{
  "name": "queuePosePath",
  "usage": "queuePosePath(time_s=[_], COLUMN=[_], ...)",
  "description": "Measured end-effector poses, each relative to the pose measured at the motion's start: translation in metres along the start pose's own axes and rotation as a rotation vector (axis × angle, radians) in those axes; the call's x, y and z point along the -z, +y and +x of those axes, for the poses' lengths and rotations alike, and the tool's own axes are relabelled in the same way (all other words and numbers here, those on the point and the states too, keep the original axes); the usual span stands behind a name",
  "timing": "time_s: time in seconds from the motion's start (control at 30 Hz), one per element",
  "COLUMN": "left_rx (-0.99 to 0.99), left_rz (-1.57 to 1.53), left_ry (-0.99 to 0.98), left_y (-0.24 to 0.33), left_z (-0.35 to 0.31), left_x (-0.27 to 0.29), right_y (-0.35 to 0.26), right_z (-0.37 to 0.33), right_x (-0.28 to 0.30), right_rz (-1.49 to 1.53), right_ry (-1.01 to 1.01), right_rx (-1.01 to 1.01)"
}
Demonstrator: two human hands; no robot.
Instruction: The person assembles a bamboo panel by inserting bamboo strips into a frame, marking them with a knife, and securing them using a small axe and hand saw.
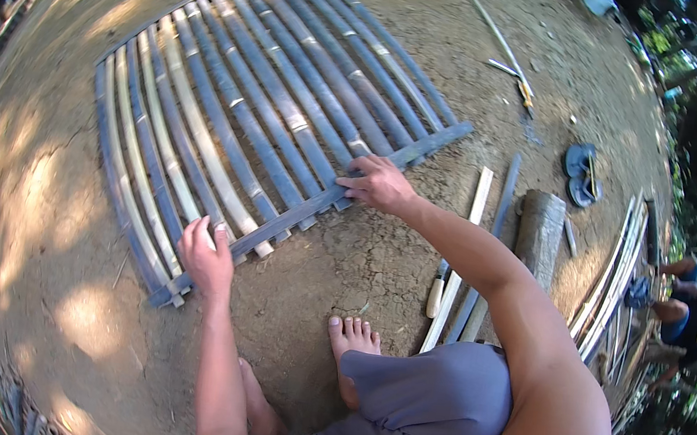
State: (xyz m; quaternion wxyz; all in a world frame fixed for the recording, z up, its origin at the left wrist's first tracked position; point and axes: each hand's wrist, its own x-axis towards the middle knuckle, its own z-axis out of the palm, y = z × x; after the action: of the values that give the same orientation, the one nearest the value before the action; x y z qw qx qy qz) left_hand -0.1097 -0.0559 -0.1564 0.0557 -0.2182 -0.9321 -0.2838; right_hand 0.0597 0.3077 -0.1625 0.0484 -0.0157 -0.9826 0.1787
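A panel of split bamboo slats (244, 113) lies on the ground in front of me, the dark and pale slats side by side with gaps between. Along its near edge runs a dark bamboo cross strip (289, 217), with slat ends sticking out past it. My left hand (208, 259) is closed on this edge toward the left, thumb and fingers around a slat end by the strip. Farther right, my right hand (381, 185) grips the cross strip, its fingertips over the top. Some of its fingers are hidden.
Right of my feet lie a pale bamboo strip (458, 257), a dark strip (492, 235), a wooden-handled tool (435, 296) and a log (540, 237). Beyond are sandals (581, 174), a long pole (495, 29) and a bundle of strips (617, 277). A person (689, 316) is at far right.
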Motion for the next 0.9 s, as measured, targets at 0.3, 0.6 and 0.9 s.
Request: queuePosePath(time_s=[0.3,0.6,0.9], left_rx=[-0.244,-0.058,-0.049], left_rz=[0.141,0.267,0.118], left_ry=[-0.268,-0.512,-0.638], left_y=[0.140,0.144,0.125], left_z=[0.036,0.043,0.059], left_x=[-0.119,-0.131,-0.121], right_y=[-0.008,0.106,0.198], right_z=[0.001,0.010,-0.009], right_x=[0.002,0.051,0.009], right_rz=[0.052,-0.098,-0.624], right_ry=[0.050,0.570,0.390], right_rx=[-0.033,-0.559,-0.724])
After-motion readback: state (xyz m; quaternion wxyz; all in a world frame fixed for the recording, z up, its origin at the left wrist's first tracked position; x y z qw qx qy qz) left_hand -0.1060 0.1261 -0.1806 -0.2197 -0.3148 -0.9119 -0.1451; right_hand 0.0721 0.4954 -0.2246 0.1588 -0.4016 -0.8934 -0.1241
